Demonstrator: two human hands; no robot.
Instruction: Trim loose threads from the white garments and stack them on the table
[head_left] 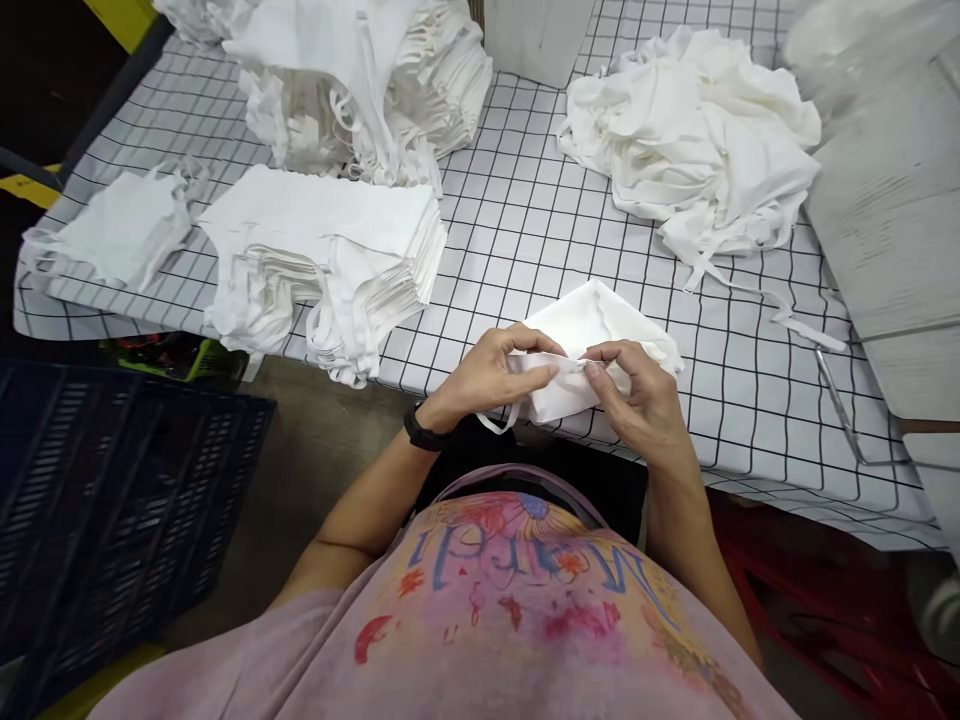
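With thumb and fingers, my left hand (501, 368) and right hand (643, 395) pinch the edge of a white cloth bag (579, 312) at the front of the checked bench (504, 225), near a white stack (322, 215).

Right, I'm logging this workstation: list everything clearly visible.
Strapped fabric piece: 1, white, between hands
Folded fabric stack: 1, white, front left
Tall fabric heap: 1, white, behind it
Flat fabric bundle: 1, white, leftmost
Crumpled fabric pile: 1, white, back right
Checked tablecloth: 1, white and black, centre
Bent metal rod: 1, silver, table's right
Flat panels: several, white, right, back
Slatted plastic crating: count unclear, blue, lower left
Plastic furniture: count unclear, red, lower right
Printed shirt: 1, pink, bottom
Wristband: 1, black, left wrist
Left hand: 1, pinching fabric
Right hand: 1, pinching fabric
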